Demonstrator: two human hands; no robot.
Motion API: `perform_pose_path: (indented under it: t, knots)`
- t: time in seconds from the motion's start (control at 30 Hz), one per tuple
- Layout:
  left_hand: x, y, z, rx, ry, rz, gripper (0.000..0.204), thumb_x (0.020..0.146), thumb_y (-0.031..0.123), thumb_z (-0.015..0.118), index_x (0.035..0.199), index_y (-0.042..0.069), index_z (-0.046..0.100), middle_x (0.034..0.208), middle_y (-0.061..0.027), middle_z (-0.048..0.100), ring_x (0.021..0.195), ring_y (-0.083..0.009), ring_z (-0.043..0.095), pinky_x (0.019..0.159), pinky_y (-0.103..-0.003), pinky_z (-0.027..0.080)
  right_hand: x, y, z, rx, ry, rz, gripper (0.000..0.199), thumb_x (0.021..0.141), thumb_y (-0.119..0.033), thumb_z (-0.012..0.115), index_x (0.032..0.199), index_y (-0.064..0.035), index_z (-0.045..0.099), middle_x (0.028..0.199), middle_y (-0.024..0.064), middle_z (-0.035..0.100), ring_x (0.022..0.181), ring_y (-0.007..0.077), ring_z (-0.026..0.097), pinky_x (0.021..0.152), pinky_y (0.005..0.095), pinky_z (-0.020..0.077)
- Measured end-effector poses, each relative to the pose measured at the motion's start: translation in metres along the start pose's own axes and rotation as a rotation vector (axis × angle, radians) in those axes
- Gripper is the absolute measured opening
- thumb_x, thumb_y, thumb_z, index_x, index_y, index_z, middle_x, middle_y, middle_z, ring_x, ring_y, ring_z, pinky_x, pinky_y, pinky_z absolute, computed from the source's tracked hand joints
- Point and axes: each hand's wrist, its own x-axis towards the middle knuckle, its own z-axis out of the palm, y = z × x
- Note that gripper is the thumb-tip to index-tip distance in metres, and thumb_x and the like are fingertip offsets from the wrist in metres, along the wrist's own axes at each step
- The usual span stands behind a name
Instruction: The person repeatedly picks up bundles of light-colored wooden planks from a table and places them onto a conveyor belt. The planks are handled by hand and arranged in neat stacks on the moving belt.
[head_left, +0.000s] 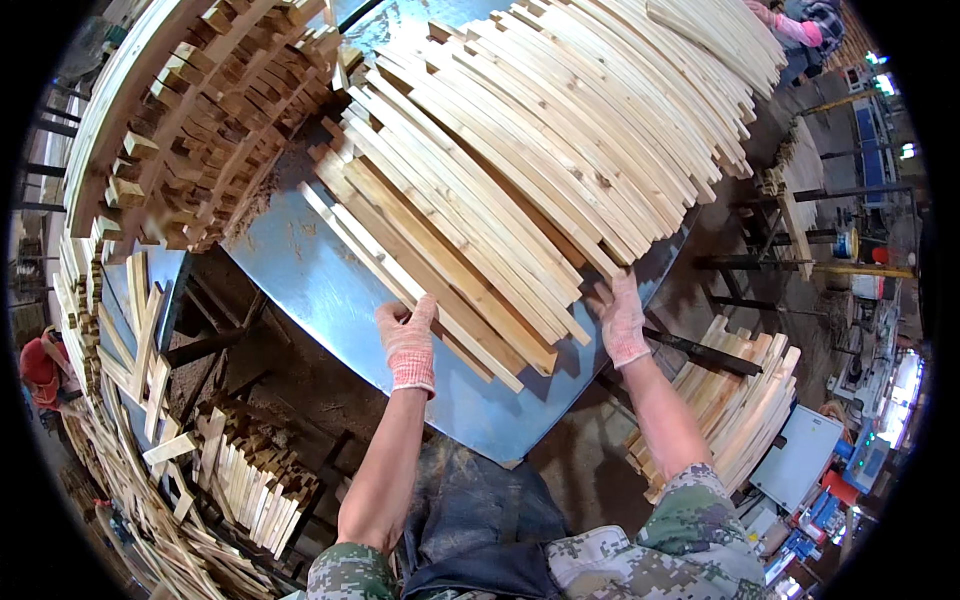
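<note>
A big heap of long pale wooden slats [520,150] lies across a blue metal table [310,280]. My left hand [408,343], in a pink knitted glove, rests flat against the near ends of the lowest slats at the heap's left side. My right hand [621,318], gloved the same way, presses with spread fingers on the slat ends at the heap's right side, close to the table's edge. Neither hand closes around a slat.
A stack of short dark wood blocks [215,110] stands at the back left. Loose offcuts [250,480] lie low on the left. Another slat pile [735,400] sits at my right. One person [40,370] is at far left, another [800,25] at top right.
</note>
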Motion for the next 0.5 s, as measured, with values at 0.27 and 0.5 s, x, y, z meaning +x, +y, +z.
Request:
perform_pose_path:
  t: [0.27,0.5]
  knots:
    - [0.006,-0.021,0.010,-0.094,-0.051,-0.005,0.085,0.087,0.026,0.089,0.152,-0.006,0.044,0.135,-0.0192,0.064,0.112,-0.0296,0.066,0.098,-0.040,0.056,0.005,-0.006,0.028,0.095,0.089,0.090,0.050,0.100,-0.044,0.076,0.138,-0.0124,0.064,0.125,0.0083,0.070,0.112,0.0261,0.067,0.102,0.0466,0.0542]
    - [0.017,-0.015,-0.035,-0.063,-0.005,0.054,0.064,0.092,0.013,0.083,0.145,-0.005,0.051,0.123,-0.0157,0.070,0.101,-0.0251,0.070,0.087,-0.039,0.060,-0.042,0.039,0.018,-0.657,-0.132,0.001,0.068,0.106,-0.047,0.067,0.151,0.0032,0.058,0.144,0.0200,0.066,0.134,0.0273,0.061,0.115,0.0356,0.0454]
